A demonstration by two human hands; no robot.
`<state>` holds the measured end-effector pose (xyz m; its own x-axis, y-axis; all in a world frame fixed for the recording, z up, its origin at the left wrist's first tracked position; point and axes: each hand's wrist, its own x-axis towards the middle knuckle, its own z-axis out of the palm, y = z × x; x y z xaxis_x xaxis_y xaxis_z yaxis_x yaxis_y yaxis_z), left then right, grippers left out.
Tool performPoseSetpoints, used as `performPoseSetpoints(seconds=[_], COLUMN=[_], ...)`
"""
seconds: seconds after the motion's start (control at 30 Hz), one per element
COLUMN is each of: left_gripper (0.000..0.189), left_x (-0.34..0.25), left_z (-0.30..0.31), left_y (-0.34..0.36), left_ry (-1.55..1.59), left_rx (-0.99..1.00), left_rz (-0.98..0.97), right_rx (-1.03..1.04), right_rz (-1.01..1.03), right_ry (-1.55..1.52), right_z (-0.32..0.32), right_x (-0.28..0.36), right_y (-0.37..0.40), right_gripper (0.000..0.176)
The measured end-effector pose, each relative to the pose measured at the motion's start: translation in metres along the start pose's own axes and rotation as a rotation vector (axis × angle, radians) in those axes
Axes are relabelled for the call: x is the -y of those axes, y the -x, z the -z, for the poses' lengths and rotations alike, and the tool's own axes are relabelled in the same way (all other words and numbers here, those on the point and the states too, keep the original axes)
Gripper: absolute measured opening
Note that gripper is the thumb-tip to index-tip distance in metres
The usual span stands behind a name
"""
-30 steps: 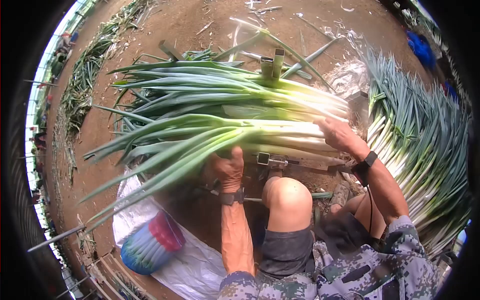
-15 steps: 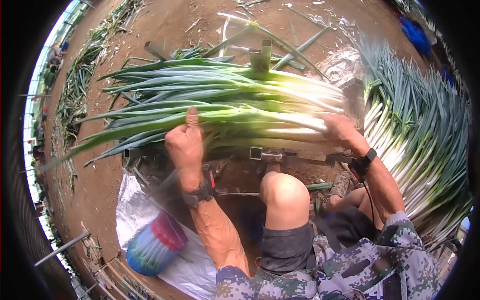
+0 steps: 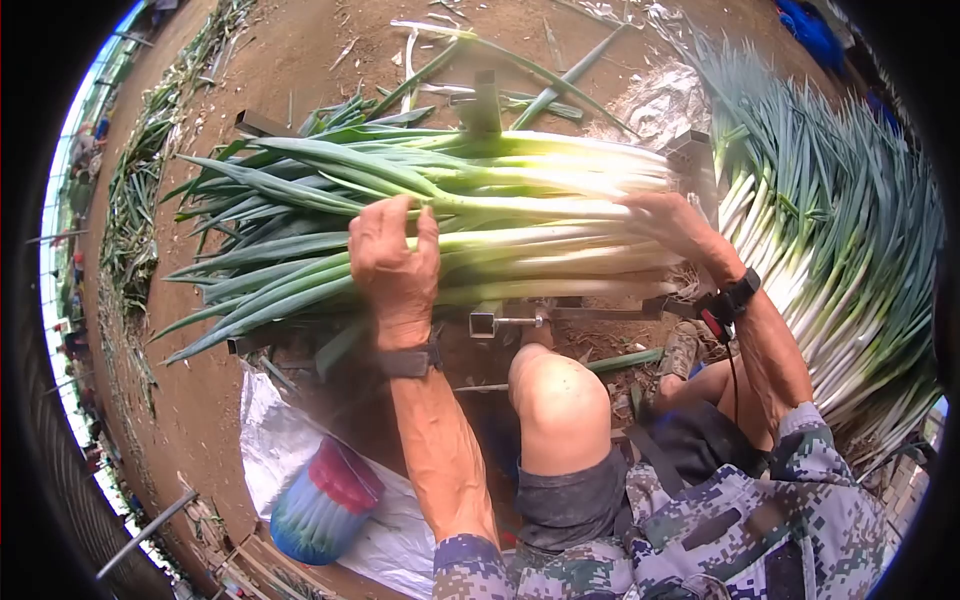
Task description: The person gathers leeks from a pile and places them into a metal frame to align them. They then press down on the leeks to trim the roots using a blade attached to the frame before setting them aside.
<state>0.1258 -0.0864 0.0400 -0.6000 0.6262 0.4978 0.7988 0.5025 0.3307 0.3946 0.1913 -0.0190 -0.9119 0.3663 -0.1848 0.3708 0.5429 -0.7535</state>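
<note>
Head view: spring onions [image 3: 520, 243] lie before me, green leaves leftward, white stems rightward. My left hand [image 3: 395, 265] crosses them, fingers bent; my right hand [image 3: 680, 228] is at the white ends. Whether either pinches, I cannot tell. Beyond rises a metal post [image 3: 484, 108]; rightward lies an onion heap [image 3: 825, 230].

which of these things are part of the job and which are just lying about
Part of the job:
- green onions under left hand and right hand
- metal frame around them
- probably the onion pile at right

Apparently lying about:
- loose leaves on the ground
- white sheet
</note>
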Motion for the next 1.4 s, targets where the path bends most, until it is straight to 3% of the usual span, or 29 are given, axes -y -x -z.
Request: performPoseSetpoints(seconds=[0.07, 0.1, 0.2, 0.23, 0.33, 0.47, 0.57, 0.63, 0.67, 0.7, 0.77, 0.87, 0.97, 1.17, 1.27, 1.4], left_gripper=[0.038, 0.045, 0.05, 0.046, 0.035, 0.027, 0.024, 0.023, 0.032, 0.04, 0.027, 0.026, 0.031, 0.036, 0.032, 0.034], left_x=[-0.005, -0.001, -0.002, 0.0, -0.008, -0.006, 0.001, 0.004, 0.007, 0.009, 0.004, -0.01, -0.012, -0.018, -0.013, -0.012], left_z=[0.003, -0.002, 0.007, 0.009, 0.03, 0.038, 0.049, 0.057, 0.054, 0.047, 0.029, 0.017, 0.013, 0.018, -0.001, -0.006], left_y=[0.015, 0.024, 0.029, 0.027, 0.024, 0.035, 0.048, 0.053, 0.055, 0.057, 0.057, 0.063, 0.07, 0.073, 0.09, 0.091], left_ry=[-0.036, -0.025, -0.117, -0.07, 0.008, 0.045, 0.046, 0.036, 0.056, 0.069, 0.058, 0.111, 0.129, 0.14, 0.054, 0.1], left_rx=[0.243, 0.261, 0.345, 0.355, 0.278, 0.325, 0.316, 0.304, 0.334, 0.353, 0.388, 0.387, 0.415, 0.45, 0.35, 0.375], left_rz=[-0.161, -0.13, -0.184, -0.164, -0.225, -0.238, -0.205, -0.194, -0.188, -0.185, -0.25, -0.26, -0.254, -0.186, -0.243, -0.186], right_rx=[0.11, 0.154, 0.061, 0.028, -0.104, -0.1, -0.194, -0.179, -0.169, -0.257, -0.443, -0.337, -0.38, -0.414, -0.432, -0.422], right_rz=[-0.004, -0.023, 0.133, 0.087, 0.043, 0.061, 0.113, 0.101, 0.096, 0.141, 0.231, 0.191, 0.237, 0.27, 0.288, 0.259], right_ry=[-0.113, 0.021, -0.031, -0.112, -0.319, 0.28, 0.129, 0.234, 0.279, 0.318, 0.4, 0.243, 0.286, 0.381, 0.371, 0.156], right_z=[-0.001, 0.0, -0.004, -0.001, 0.016, 0.002, -0.008, 0.005, 0.007, 0.001, -0.022, -0.065, -0.123, -0.113, -0.122, -0.11], right_x=[-0.021, -0.009, -0.017, -0.008, 0.014, -0.007, -0.015, -0.002, 0.007, 0.011, 0.027, 0.063, 0.04, 0.028, 0.022, 0.026], right_y=[-0.012, -0.015, -0.015, -0.01, 0.0, -0.011, -0.009, -0.002, 0.0, 0.002, 0.01, 0.042, 0.06, 0.055, 0.057, 0.059], right_gripper=[0.043, 0.043, 0.041, 0.04, 0.035, 0.033, 0.032, 0.033, 0.034, 0.033, 0.032, 0.027, 0.028, 0.036, 0.033, 0.029])
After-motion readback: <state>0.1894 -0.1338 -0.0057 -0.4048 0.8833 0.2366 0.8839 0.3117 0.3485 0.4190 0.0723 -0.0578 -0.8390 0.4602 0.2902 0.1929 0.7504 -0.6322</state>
